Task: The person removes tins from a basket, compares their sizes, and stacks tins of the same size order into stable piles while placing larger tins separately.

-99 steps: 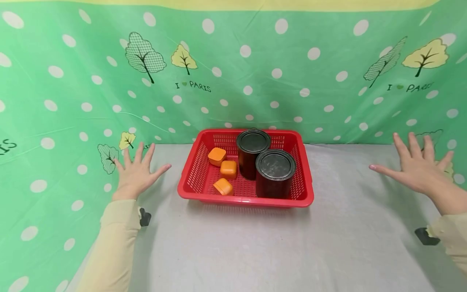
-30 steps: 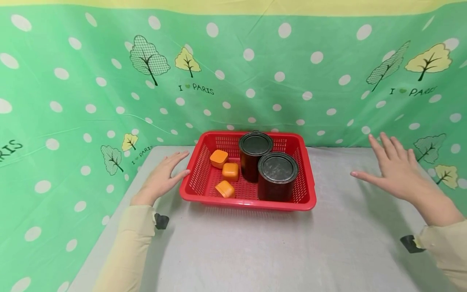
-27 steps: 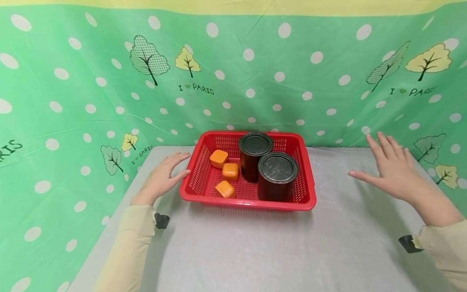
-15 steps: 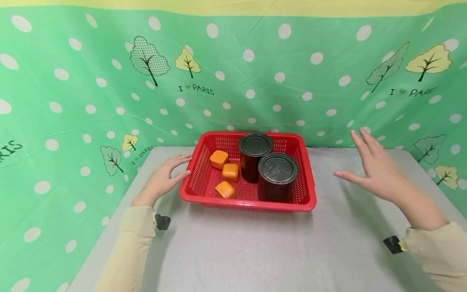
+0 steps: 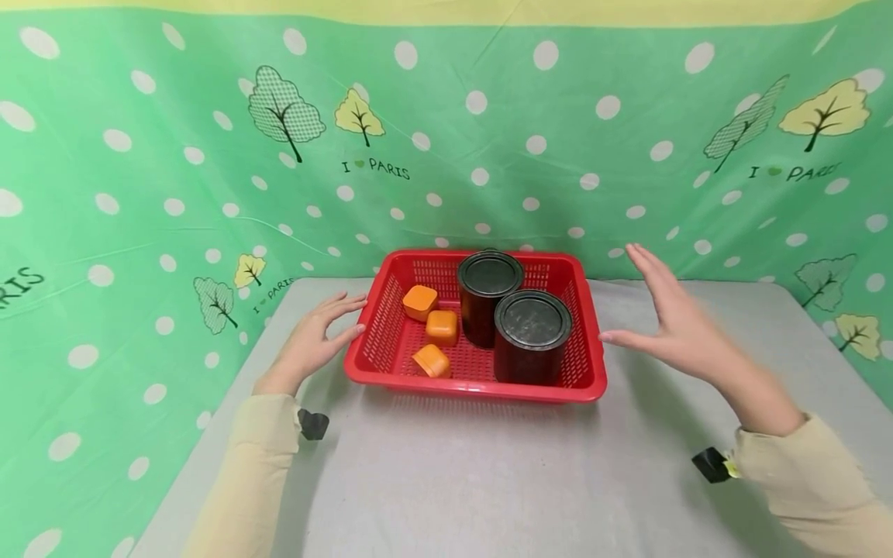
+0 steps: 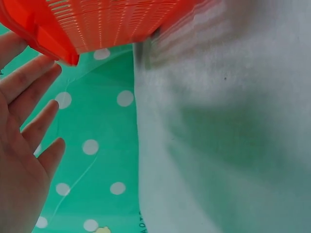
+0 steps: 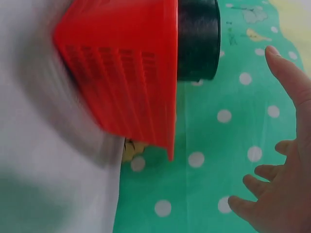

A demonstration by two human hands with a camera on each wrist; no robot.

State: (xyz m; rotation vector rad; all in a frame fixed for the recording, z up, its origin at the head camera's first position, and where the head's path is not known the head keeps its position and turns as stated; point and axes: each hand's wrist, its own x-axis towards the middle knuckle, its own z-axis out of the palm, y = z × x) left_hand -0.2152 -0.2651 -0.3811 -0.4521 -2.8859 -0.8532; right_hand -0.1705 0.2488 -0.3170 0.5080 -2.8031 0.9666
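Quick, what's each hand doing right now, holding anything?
Left hand: open, fingertips at the red basket rim, holding nothing.
Right hand: open, beside the basket, holding nothing.

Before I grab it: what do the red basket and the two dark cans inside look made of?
Red basket: apparently moulded plastic, glossy, with slotted mesh walls and a rolled rim. The two dark cans: probably metal, with dull scuffed lids seated inside raised rims, like paint tins; the sides are too dark to tell.
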